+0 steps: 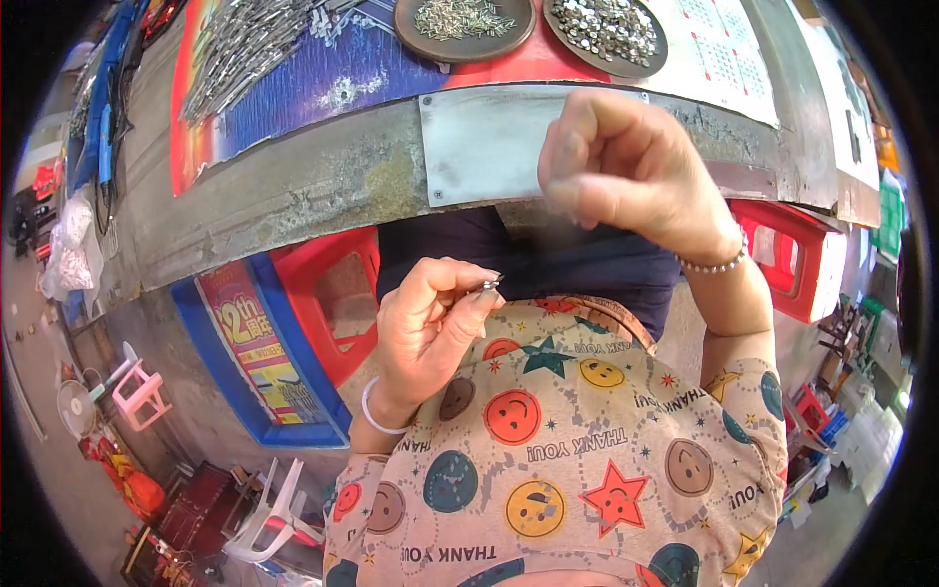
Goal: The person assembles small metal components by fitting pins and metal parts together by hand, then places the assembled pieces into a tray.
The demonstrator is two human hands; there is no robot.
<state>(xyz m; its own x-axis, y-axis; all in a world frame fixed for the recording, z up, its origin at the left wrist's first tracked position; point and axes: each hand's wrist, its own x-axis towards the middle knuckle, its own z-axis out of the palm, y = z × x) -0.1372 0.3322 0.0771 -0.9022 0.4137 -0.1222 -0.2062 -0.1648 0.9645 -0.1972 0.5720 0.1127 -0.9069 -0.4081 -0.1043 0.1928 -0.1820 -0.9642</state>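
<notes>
My left hand [430,328] is raised over my lap and pinches a small metal piece [490,286] between thumb and forefinger; a white bangle circles its wrist. My right hand [616,166] hovers higher, in front of the grey metal plate [469,147] fixed to the workbench edge. Its fingers are curled and pinched together, slightly blurred, and nothing shows in them. A bead bracelet sits on that wrist. My patterned sleeves and apron fill the lower part of the view.
On the bench stand a brown dish of thin metal pins [465,22], a dish of small round metal parts [606,29] and a heap of metal rods [245,44]. Red plastic stools [328,293] [797,259] and a blue board [259,362] are under the bench.
</notes>
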